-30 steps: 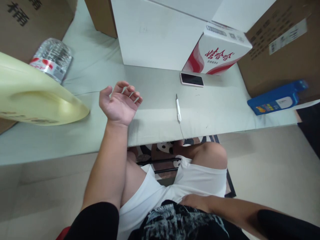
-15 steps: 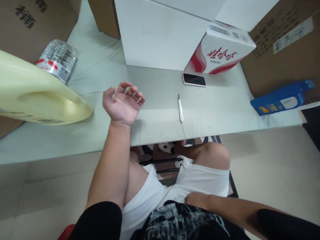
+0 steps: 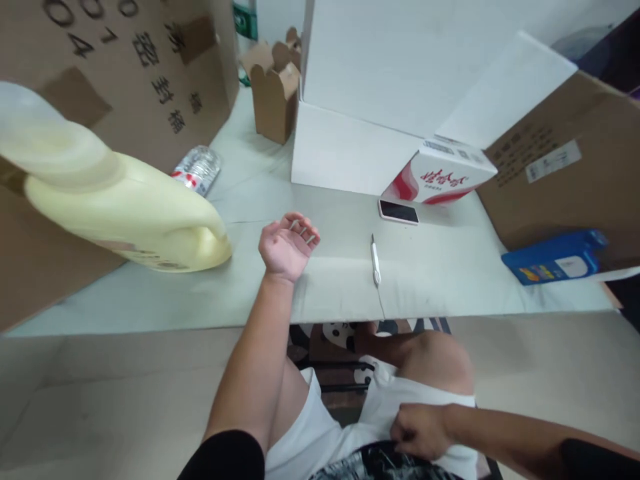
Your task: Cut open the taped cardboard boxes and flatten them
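My left hand [image 3: 290,247] rests palm up on the pale green table cover [image 3: 340,287], fingers loosely curled apart, holding nothing. To its right lies a slim white tool [image 3: 375,262] with a dark pointed tip; a thin line trails from its near end to the table edge. A phone [image 3: 399,211] with a pink edge lies face up beyond the tool. Down at my lap, my right hand [image 3: 420,430] is closed against the white shorts [image 3: 350,433], close to the hem of the dark shirt. Whatever its fingers may grip is hidden.
A large pale yellow jug [image 3: 150,207] and a clear plastic bottle [image 3: 199,168] stand left, by a big cardboard box [image 3: 125,80]. White boxes [image 3: 350,147], a red-and-white carton [image 3: 440,175] and a small brown carton [image 3: 275,100] line the back. A blue bottle [image 3: 555,257] is right.
The view has shifted, showing more of the table's back and the boxes. My right hand, mostly hidden before, now shows at my lap. My left hand keeps its palm-up pose.
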Demonstrator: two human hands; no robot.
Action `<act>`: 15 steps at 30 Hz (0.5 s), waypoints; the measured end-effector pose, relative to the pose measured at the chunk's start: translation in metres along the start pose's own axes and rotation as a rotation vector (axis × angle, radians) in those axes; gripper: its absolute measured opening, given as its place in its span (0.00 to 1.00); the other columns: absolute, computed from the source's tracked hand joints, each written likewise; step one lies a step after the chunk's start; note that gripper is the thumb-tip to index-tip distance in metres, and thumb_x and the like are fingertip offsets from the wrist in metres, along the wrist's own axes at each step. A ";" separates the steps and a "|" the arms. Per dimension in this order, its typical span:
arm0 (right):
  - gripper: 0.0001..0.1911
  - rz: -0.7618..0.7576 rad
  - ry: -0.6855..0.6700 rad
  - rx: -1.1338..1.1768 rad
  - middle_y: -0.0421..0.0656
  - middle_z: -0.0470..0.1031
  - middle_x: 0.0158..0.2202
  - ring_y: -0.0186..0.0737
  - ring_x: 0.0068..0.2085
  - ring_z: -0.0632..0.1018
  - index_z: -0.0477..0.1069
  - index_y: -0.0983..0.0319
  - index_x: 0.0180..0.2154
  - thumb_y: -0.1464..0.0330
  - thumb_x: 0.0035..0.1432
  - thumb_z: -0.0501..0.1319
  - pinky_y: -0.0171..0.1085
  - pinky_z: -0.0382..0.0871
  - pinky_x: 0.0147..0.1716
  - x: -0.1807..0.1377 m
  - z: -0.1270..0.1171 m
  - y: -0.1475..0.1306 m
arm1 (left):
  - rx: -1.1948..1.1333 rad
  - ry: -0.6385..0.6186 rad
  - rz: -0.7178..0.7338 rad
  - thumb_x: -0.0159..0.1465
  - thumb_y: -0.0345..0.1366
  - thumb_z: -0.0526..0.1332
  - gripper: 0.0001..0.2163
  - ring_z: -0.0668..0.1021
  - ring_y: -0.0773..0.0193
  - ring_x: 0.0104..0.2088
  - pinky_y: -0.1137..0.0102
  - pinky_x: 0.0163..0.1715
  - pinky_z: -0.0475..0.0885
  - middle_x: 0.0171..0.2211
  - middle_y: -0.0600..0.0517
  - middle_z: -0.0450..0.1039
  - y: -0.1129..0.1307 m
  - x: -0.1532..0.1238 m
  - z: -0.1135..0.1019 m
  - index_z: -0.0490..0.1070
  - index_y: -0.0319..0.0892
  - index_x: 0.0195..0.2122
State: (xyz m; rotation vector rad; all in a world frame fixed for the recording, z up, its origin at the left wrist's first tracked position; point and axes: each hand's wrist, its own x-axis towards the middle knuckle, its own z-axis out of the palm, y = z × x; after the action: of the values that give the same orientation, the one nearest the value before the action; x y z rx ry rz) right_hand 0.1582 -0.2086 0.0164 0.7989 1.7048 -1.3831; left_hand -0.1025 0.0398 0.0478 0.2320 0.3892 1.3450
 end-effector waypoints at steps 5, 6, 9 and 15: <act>0.18 -0.212 0.421 0.062 0.34 0.60 0.20 0.28 0.24 0.62 0.62 0.62 0.22 0.67 0.65 0.59 0.32 0.58 0.27 -0.036 -0.134 -0.018 | -0.081 -0.040 -0.036 0.55 0.45 0.66 0.12 0.80 0.63 0.29 0.66 0.36 0.78 0.29 0.51 0.75 0.004 -0.007 0.002 0.76 0.41 0.32; 0.21 -0.293 0.536 0.083 0.33 0.58 0.20 0.28 0.23 0.60 0.59 0.61 0.22 0.62 0.68 0.56 0.32 0.56 0.26 -0.043 -0.170 -0.029 | -0.095 -0.042 -0.039 0.54 0.45 0.67 0.12 0.80 0.63 0.30 0.66 0.36 0.78 0.29 0.51 0.75 0.004 -0.007 0.002 0.76 0.41 0.32; 0.29 -0.414 1.023 0.040 0.32 0.51 0.20 0.29 0.23 0.56 0.54 0.58 0.23 0.48 0.70 0.54 0.34 0.54 0.25 -0.050 -0.282 -0.071 | -0.144 -0.003 -0.037 0.54 0.44 0.66 0.11 0.78 0.63 0.29 0.66 0.37 0.76 0.28 0.51 0.74 0.006 -0.006 0.003 0.75 0.42 0.31; 0.16 -0.329 1.690 0.000 0.40 0.70 0.31 0.36 0.35 0.74 0.62 0.59 0.30 0.69 0.74 0.51 0.39 0.73 0.47 0.011 -0.499 -0.152 | -0.163 0.049 -0.075 0.52 0.45 0.64 0.12 0.74 0.61 0.28 0.65 0.36 0.70 0.26 0.49 0.70 -0.001 0.007 0.007 0.74 0.41 0.28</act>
State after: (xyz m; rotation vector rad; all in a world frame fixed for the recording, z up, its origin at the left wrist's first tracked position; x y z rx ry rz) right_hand -0.0679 0.2476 0.1306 2.0611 3.1120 -0.7122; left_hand -0.0977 0.0468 0.0531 0.0484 0.3236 1.3028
